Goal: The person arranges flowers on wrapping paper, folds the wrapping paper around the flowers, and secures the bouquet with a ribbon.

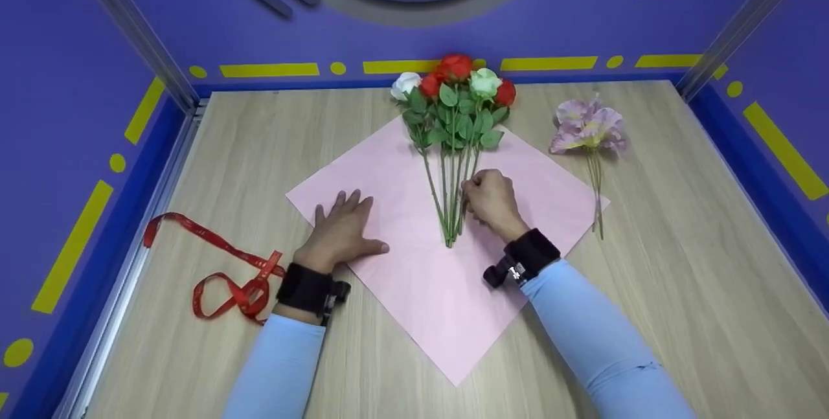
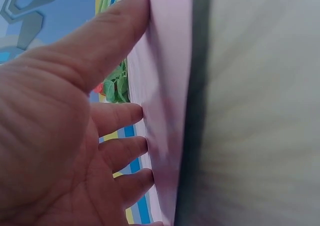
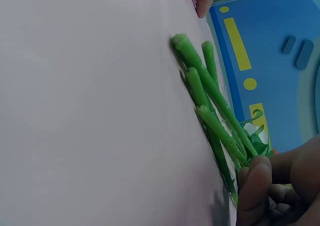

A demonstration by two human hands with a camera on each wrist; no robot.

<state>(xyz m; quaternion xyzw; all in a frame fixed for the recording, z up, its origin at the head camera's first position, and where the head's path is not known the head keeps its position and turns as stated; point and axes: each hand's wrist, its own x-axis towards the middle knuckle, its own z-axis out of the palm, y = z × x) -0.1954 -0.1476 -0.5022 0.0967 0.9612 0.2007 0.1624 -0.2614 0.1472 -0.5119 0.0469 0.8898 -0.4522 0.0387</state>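
Artificial roses in red, white and pale green lie on a pink sheet of wrapping paper, blooms toward the back wall and stems toward the person. The right hand pinches a rose stem on the right side of the bunch between thumb and curled fingers. Cut ends of several green stems show in the right wrist view, fanned over the paper. With fingers spread, the left hand rests on the paper's left part. Its fingertips touch the pink surface in the left wrist view.
Right of the paper lies a small bunch of pale purple flowers, its stems overlapping the paper's right corner. A loosely looped red ribbon lies on the wooden table at the left. Blue panels wall in the back and sides.
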